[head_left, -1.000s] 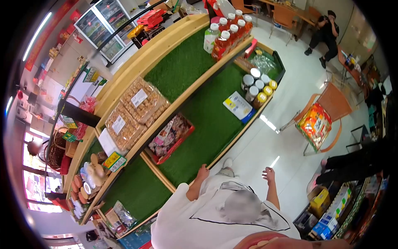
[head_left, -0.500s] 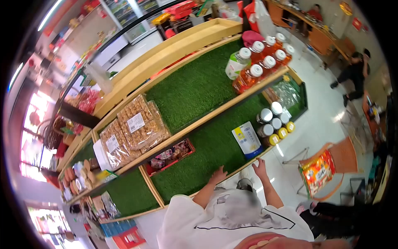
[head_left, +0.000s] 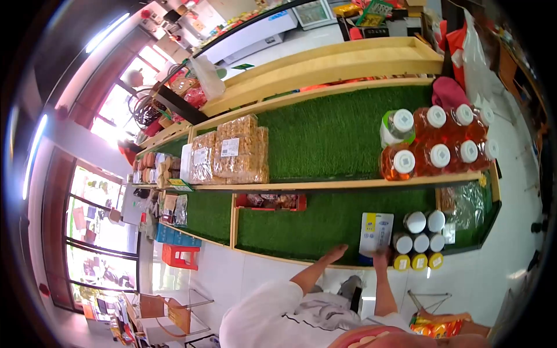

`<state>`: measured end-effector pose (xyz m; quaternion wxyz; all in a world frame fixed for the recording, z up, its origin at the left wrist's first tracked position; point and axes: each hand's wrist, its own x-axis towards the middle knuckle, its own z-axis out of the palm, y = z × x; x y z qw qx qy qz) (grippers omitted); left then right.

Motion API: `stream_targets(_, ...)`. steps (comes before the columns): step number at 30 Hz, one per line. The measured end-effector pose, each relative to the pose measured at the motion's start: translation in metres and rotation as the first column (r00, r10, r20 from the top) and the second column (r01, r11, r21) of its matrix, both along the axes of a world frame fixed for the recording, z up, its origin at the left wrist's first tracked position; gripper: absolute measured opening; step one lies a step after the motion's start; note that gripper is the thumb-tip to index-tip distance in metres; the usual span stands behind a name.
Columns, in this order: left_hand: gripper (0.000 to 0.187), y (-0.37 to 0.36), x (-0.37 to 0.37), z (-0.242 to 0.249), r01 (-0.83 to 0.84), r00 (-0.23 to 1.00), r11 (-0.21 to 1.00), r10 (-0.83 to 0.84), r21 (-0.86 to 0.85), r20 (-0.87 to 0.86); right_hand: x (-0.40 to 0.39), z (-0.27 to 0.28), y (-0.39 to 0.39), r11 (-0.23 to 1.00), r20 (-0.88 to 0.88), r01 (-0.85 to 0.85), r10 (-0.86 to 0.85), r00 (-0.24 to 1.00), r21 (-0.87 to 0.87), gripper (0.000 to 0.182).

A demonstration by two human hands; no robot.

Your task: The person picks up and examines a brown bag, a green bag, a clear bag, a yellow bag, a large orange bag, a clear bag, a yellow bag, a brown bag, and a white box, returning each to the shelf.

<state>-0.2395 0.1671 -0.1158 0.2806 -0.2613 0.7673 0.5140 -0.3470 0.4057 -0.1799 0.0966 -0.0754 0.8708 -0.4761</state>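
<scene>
A white pouch with a yellow patch and a blue lower band lies on the green turf of the lower shelf, near its front edge. My right hand is at the pouch's lower right part, overlapping it; whether its fingers grip it I cannot tell. To the left of the pouch, my left hand reaches over the shelf's front edge with fingers stretched out and nothing in them. Beside the pouch on the right stand several jars with white or silver lids, and yellow-lidded ones in front.
Bottles of reddish drink with white caps stand on the upper shelf at right. Bagged brown snacks lie at its left. A red box of small packets sits below a wooden rail. An orange chair stands behind right.
My view has turned, levelling the shelves. My right hand has moved from beyond the front edge onto the lower part of the pouch. My left hand has come closer to the pouch.
</scene>
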Motion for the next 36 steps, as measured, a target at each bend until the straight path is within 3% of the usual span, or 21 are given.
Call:
stream_targets(2, 0.062, 0.027, -0.030, 0.025, -0.263, 0.962, 0.962, 0.267, 0.068, -0.049, 0.000, 0.054, -0.004, 0.998, -0.108, -0.025, 0.031, 0.994, 0.057, 0.073)
stream_targets(3, 0.065, 0.045, -0.043, 0.035, -0.440, 0.896, 0.895, 0.443, 0.080, -0.035, -0.002, 0.050, -0.010, 0.998, -0.078, 0.039, -0.036, 0.996, 0.043, 0.073)
stream_targets(5, 0.059, 0.038, -0.054, -0.035, -0.301, 0.899, 0.953, 0.279, -0.014, -0.338, 0.000, 0.043, -0.014, 0.982, -0.006, 0.184, -0.184, 0.983, 0.041, 0.075)
stream_targets(6, 0.056, 0.046, -0.049, -0.025, -0.341, 0.902, 0.936, 0.352, 0.086, -0.250, -0.003, 0.051, -0.012, 0.986, 0.132, 0.164, -0.157, 0.979, -0.040, 0.065)
stream_targets(8, 0.054, 0.055, -0.065, 0.020, -0.446, 0.873, 0.852, 0.482, 0.274, -0.078, -0.010, 0.068, -0.016, 0.878, 0.497, 0.214, 0.031, 0.867, -0.428, 0.053)
stream_targets(9, 0.052, 0.057, -0.061, 0.021, -0.449, 0.859, 0.822, 0.505, 0.349, -0.086, -0.012, 0.075, -0.016, 0.854, 0.584, 0.208, 0.132, 0.801, -0.477, 0.043)
stream_targets(11, 0.048, 0.059, -0.056, 0.025, -0.429, 0.828, 0.751, 0.549, 0.502, -0.115, -0.008, 0.094, -0.028, 0.817, 0.572, 0.190, 0.195, 0.797, -0.544, 0.041)
stream_targets(14, 0.045, 0.049, -0.023, 0.035, -0.447, 0.715, 0.670, 0.666, 0.593, -0.213, 0.015, 0.143, -0.037, 0.792, 0.539, 0.098, 0.314, 0.782, -0.603, 0.036)
stream_targets(15, 0.044, 0.039, -0.008, 0.070, -0.448, 0.712, 0.630, 0.681, 0.634, -0.173, 0.024, 0.165, -0.044, 0.778, 0.524, 0.061, 0.360, 0.772, -0.625, 0.035)
stream_targets(18, 0.045, 0.007, 0.053, 0.124, -0.418, 0.656, 0.607, 0.716, 0.676, -0.238, 0.061, 0.201, -0.076, 0.742, 0.524, -0.033, 0.503, 0.688, -0.669, 0.035)
stream_targets(21, 0.051, -0.027, 0.134, 0.137, -0.459, 0.619, 0.630, 0.733, 0.626, -0.282, 0.117, 0.202, -0.115, 0.816, 0.641, -0.065, 0.497, 0.585, -0.574, 0.037)
stream_targets(28, 0.069, -0.084, 0.368, 0.163, -0.594, 0.387, 0.403, 0.902, 0.696, -0.192, 0.305, 0.222, -0.226, 0.816, 0.691, -0.320, 0.578, 0.434, -0.482, 0.042)
stream_targets(29, 0.070, -0.094, 0.398, 0.167, -0.638, 0.328, 0.374, 0.923, 0.673, -0.203, 0.334, 0.217, -0.243, 0.799, 0.674, -0.341, 0.602, 0.429, -0.496, 0.041)
stream_targets(33, 0.071, -0.113, 0.503, 0.167, -0.747, 0.124, 0.185, 0.982, 0.639, -0.140, 0.424, 0.223, -0.312, 0.656, 0.638, -0.452, 0.738, 0.219, -0.604, 0.038)
stream_targets(36, 0.066, -0.133, 0.552, 0.176, -0.745, 0.002, 0.085, 0.992, 0.662, -0.125, 0.464, 0.246, -0.375, 0.563, 0.592, -0.618, 0.784, 0.188, -0.549, 0.038)
